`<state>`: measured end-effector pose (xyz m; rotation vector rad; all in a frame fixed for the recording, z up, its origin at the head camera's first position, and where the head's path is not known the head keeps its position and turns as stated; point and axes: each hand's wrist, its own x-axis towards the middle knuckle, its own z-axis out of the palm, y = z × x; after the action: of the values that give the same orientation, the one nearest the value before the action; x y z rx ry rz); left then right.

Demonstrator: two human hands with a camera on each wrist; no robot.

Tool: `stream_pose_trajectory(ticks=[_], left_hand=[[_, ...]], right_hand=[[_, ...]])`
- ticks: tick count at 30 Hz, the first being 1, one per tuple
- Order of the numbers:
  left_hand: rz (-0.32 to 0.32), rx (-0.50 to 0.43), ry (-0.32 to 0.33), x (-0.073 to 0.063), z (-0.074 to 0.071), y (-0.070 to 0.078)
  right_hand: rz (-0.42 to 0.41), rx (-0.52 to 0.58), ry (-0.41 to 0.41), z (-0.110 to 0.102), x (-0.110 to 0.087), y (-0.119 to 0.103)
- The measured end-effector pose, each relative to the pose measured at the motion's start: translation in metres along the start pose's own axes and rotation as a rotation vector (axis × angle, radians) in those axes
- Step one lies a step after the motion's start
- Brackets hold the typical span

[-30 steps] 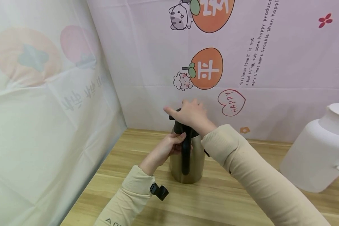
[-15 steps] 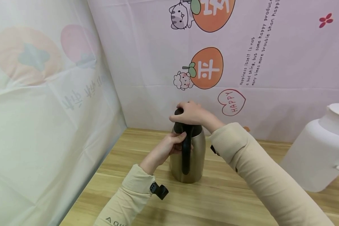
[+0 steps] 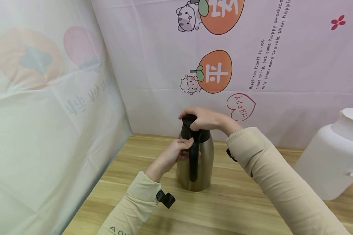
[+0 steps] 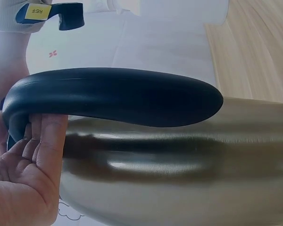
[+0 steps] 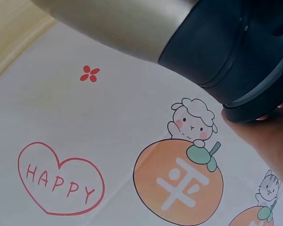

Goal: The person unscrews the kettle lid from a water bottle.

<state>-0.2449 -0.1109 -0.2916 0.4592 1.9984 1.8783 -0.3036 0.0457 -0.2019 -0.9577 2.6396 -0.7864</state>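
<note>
A steel vacuum jug [image 3: 205, 163] stands upright on the wooden table, its long black handle [image 3: 193, 168] facing me. My left hand [image 3: 180, 149] holds the upper part of that handle, thumb on the near side. In the left wrist view the fingers [image 4: 51, 141] pass beneath the handle, inside its loop. My right hand [image 3: 207, 119] grips the jug's black lid [image 3: 189, 119] from above, with the thumb on its near side and fingers round the far side. The right wrist view shows the lid's edge [image 5: 254, 112] against that hand; most of the fingers are hidden there.
To the right stands a large white canister [image 3: 330, 160] with a flared top. A printed cloth [image 3: 159, 65] hangs close behind the jug, and another pale cloth [image 3: 47, 140] closes the left side. The wooden table [image 3: 211, 209] extends in front.
My right hand has turned on the lid: its thumb swung from the left to the near side, and the wrist and forearm shifted right. The left hand and jug have stayed put.
</note>
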Motion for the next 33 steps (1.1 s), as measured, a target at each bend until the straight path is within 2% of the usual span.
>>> stream_pose_trajectory(ticks=[4, 7, 11, 14, 17, 26, 33], left_hand=[[0.004, -0.002, -0.008, 0.000, -0.001, 0.000], [0.009, 0.007, -0.002, 0.000, -0.001, 0.000], [0.017, 0.014, 0.004, -0.001, -0.001, -0.001], [0.017, 0.015, 0.000, -0.001, -0.001, -0.001], [0.014, 0.018, 0.001, -0.001, -0.001, -0.001], [-0.001, 0.016, 0.009, -0.002, 0.000, 0.000], [-0.002, 0.022, 0.011, -0.001, 0.000, 0.000]], right_hand=[[0.007, -0.004, 0.022, 0.001, 0.000, 0.000], [0.037, -0.071, 0.075, 0.003, 0.002, -0.002], [0.160, -0.175, 0.126, 0.005, 0.004, -0.007], [0.254, -0.221, 0.109, 0.004, 0.006, -0.011], [0.289, -0.244, 0.089, 0.003, 0.006, -0.015], [0.272, -0.231, 0.104, 0.002, 0.006, -0.017], [0.224, -0.220, 0.096, -0.001, 0.007, -0.014]])
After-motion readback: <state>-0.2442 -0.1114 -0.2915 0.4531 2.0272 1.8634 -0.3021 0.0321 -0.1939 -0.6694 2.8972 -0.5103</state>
